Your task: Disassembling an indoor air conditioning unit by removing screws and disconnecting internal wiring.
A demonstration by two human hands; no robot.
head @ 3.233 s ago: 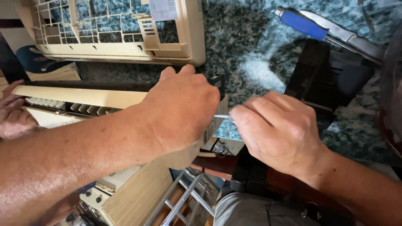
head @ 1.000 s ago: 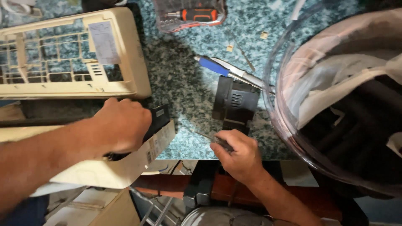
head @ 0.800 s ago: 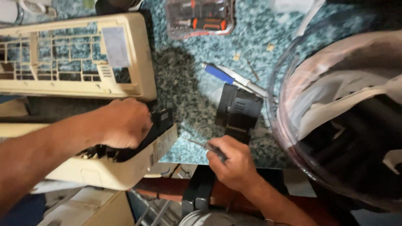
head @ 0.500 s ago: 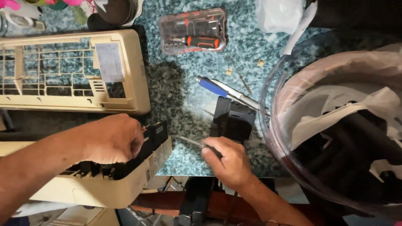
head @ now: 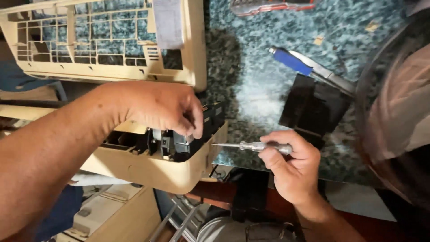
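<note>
My left hand (head: 163, 107) rests on the end of a cream plastic air-conditioner housing (head: 148, 168), fingers pinching a black inner part (head: 210, 121) at its open end. My right hand (head: 291, 168) holds a thin metal screwdriver (head: 251, 146) by its handle, tip pointing left and nearly touching the housing's end wall. Grey and black parts show inside the housing beneath my left fingers.
A cream grille cover (head: 107, 40) lies at the top left on the speckled stone counter (head: 255, 85). Blue-handled pliers (head: 309, 67) and a black box (head: 313, 107) lie to the right. A large clear tub (head: 394, 103) fills the right edge. A red tool case (head: 273, 5) is at the top.
The view has drawn closer. My right hand has turned the screwdriver level and brought its tip to the housing's end. My left hand stays on the black part.
</note>
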